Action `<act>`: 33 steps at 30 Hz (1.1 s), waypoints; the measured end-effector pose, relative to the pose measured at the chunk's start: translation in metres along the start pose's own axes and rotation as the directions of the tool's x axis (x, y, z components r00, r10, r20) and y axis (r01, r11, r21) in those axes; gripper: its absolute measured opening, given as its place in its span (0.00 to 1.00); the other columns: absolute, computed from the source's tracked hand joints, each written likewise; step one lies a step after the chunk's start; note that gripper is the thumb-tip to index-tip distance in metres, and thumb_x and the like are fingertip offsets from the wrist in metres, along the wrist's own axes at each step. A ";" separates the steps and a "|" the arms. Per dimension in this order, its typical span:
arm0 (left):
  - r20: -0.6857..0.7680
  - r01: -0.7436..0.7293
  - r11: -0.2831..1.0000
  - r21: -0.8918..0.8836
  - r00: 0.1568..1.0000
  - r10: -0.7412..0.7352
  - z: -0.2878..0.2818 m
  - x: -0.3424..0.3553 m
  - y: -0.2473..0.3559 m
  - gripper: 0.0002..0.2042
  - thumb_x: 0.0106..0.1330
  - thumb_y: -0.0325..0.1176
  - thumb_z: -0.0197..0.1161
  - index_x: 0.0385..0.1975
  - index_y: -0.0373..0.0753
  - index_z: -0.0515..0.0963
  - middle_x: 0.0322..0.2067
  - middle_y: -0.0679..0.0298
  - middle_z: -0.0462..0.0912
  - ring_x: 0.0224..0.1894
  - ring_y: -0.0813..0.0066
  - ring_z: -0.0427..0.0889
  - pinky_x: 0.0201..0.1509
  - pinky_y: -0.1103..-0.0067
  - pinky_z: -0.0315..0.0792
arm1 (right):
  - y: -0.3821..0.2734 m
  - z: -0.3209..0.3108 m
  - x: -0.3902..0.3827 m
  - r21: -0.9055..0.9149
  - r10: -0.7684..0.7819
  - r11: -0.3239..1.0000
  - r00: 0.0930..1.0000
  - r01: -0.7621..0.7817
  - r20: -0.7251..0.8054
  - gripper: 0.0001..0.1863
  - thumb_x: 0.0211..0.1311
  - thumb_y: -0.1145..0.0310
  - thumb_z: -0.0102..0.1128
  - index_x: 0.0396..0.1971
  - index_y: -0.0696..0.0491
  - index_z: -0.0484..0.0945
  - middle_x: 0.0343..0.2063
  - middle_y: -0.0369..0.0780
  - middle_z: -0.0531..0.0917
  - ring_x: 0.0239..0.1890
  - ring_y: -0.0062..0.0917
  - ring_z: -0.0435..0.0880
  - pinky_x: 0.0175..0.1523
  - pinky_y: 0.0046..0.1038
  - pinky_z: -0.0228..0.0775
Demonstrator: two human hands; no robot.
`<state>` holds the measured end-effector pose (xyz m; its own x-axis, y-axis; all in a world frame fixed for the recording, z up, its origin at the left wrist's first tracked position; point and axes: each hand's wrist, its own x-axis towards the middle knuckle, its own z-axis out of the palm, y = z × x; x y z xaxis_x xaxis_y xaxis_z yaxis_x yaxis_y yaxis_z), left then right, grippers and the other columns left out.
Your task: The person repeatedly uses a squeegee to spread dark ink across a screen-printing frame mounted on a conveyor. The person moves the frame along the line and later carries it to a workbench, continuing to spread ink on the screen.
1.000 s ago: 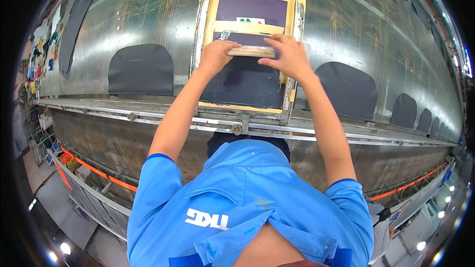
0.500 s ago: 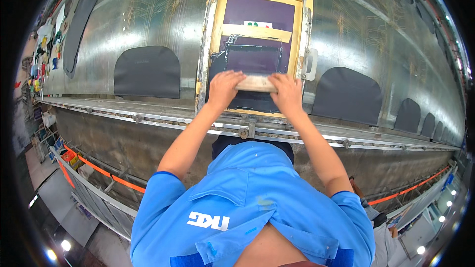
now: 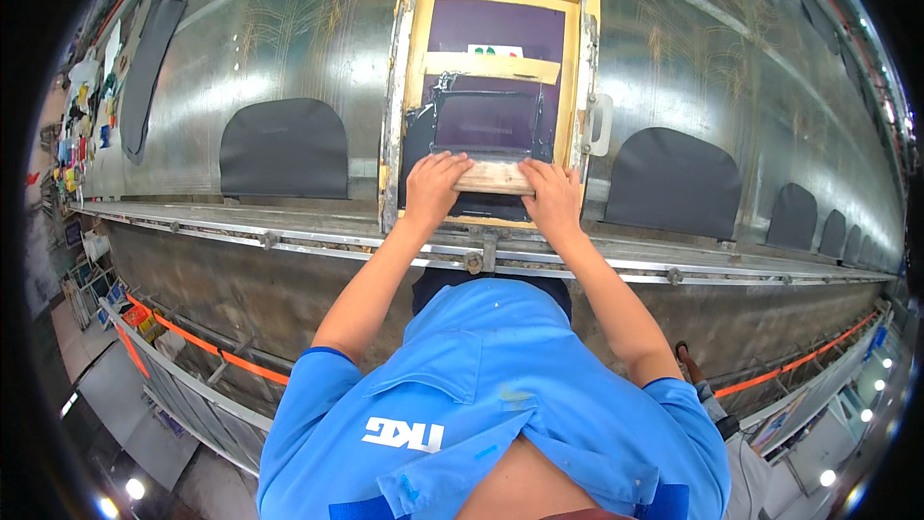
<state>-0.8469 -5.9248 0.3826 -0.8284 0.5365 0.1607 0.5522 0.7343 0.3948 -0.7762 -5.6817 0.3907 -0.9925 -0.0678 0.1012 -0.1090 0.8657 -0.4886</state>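
A screen-printing frame (image 3: 392, 87) with purple mesh, yellow tape bands and dark ink lies on the metal table. My left hand (image 3: 433, 183) grips the left end of a pale wooden squeegee (image 3: 491, 176), and my right hand (image 3: 550, 188) holds its right end. The squeegee lies across the lower part of the screen, just below an inked rectangular window (image 3: 486, 118); whatever of its blade meets the mesh is hard to make out. A small white patch with coloured marks (image 3: 493, 50) shows above the upper tape band, and a white handle (image 3: 600, 125) is beside the frame's right side.
Dark grey cut pieces (image 3: 284, 144) lie along the metal table (image 3: 289, 29) on both sides, with coloured items at the far left. A metal rail (image 3: 674, 276) runs along the near edge. Another person's arm (image 3: 688, 366) shows at lower right, behind orange-edged racking (image 3: 789, 363).
Both hands have drawn the squeegee down the screen toward my body, uncovering the inked rectangle. Over the last half second it has moved slightly lower.
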 end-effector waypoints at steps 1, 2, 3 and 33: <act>0.007 -0.009 1.000 -0.015 1.000 0.009 -0.002 0.002 -0.001 0.22 0.48 0.20 0.66 0.44 0.49 0.86 0.48 0.70 0.88 0.51 0.65 0.85 0.58 0.66 0.76 | 0.000 -0.002 0.003 -0.003 0.006 1.000 0.999 -0.006 0.044 0.31 0.41 0.70 0.76 0.52 0.47 0.81 0.52 0.33 0.83 0.53 0.29 0.78 0.57 0.38 0.63; -0.035 -0.027 0.999 -0.044 0.999 0.025 -0.003 0.011 -0.004 0.23 0.47 0.20 0.66 0.45 0.49 0.86 0.48 0.69 0.88 0.51 0.65 0.86 0.58 0.67 0.76 | 0.002 -0.005 0.010 -0.024 -0.021 0.999 0.999 0.020 -0.026 0.31 0.41 0.70 0.76 0.52 0.47 0.81 0.52 0.33 0.83 0.53 0.29 0.78 0.57 0.38 0.63; -0.078 -0.049 0.996 -0.075 0.996 0.043 -0.003 0.026 -0.008 0.23 0.47 0.19 0.67 0.45 0.49 0.86 0.48 0.69 0.88 0.51 0.65 0.86 0.57 0.67 0.77 | 0.006 -0.009 0.021 -0.042 -0.034 0.999 0.998 0.032 -0.048 0.31 0.41 0.70 0.76 0.51 0.47 0.81 0.52 0.33 0.83 0.53 0.29 0.78 0.58 0.39 0.63; -0.031 -0.015 0.997 -0.082 0.999 0.013 -0.008 -0.023 0.017 0.24 0.45 0.19 0.67 0.46 0.43 0.84 0.50 0.65 0.85 0.56 0.61 0.80 0.61 0.65 0.74 | 0.159 0.010 0.104 0.499 0.638 0.718 0.745 -0.484 -0.196 0.15 0.65 0.59 0.66 0.47 0.50 0.84 0.41 0.47 0.87 0.44 0.37 0.84 0.53 0.35 0.73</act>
<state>-0.8195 -5.9275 0.3928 -0.8239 0.5326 0.1940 0.5552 0.6895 0.4651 -0.8978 -5.5561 0.3146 -0.7979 0.5991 -0.0665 0.3751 0.4071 -0.8328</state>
